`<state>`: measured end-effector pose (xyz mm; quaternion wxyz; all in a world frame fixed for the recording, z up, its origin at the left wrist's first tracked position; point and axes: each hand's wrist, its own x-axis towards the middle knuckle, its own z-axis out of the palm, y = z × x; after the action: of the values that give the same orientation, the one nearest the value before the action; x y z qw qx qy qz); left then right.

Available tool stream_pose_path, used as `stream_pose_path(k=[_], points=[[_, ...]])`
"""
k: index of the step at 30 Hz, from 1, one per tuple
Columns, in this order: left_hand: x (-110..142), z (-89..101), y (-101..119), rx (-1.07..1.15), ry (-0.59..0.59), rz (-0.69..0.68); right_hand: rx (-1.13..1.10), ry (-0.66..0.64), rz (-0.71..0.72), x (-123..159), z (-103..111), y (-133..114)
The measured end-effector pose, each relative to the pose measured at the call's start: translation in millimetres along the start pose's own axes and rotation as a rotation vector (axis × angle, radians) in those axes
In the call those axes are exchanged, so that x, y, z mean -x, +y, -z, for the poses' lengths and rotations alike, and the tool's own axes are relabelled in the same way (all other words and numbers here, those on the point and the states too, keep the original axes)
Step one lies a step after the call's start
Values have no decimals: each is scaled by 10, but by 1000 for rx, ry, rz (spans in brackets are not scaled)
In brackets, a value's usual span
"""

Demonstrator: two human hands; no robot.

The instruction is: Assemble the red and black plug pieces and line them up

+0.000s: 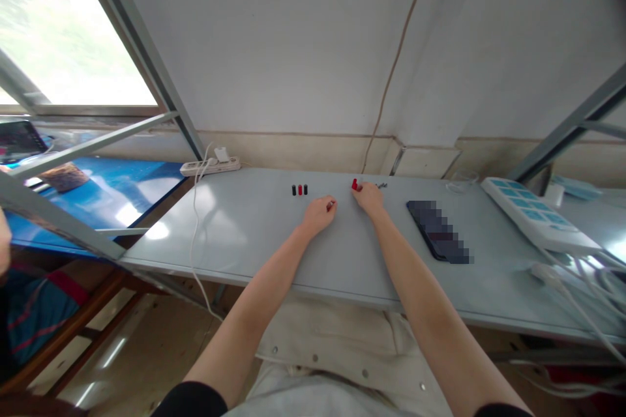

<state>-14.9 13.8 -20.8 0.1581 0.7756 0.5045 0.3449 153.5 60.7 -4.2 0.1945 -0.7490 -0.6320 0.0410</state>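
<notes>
Three small upright cylinders stand in a short row on the grey table: a black cylinder [294,189], a red cylinder [300,189] and another black cylinder [306,189]. To the right of them, my right hand [370,197] pinches a second small red cylinder [355,184] at its fingertips. My left hand [319,214] is closed just in front of the row. A small shiny, dark piece [331,204] shows between its thumb and fingers, too small to name. Beyond my right hand lie several small dark pieces [382,186], partly hidden by it.
A dark phone [433,231] lies right of my right arm. Farther right are a large white power strip [533,212] and loose cables. A smaller white power strip [210,166] sits at the back left, its cable hanging over the table edge [274,281]. Metal posts flank the table.
</notes>
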Motion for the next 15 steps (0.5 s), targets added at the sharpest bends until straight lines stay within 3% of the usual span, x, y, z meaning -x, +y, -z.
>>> stream_pose_path(k=[15], points=[[9,39,65,-78,-75,20,40,-133,-10,-44,42,49]])
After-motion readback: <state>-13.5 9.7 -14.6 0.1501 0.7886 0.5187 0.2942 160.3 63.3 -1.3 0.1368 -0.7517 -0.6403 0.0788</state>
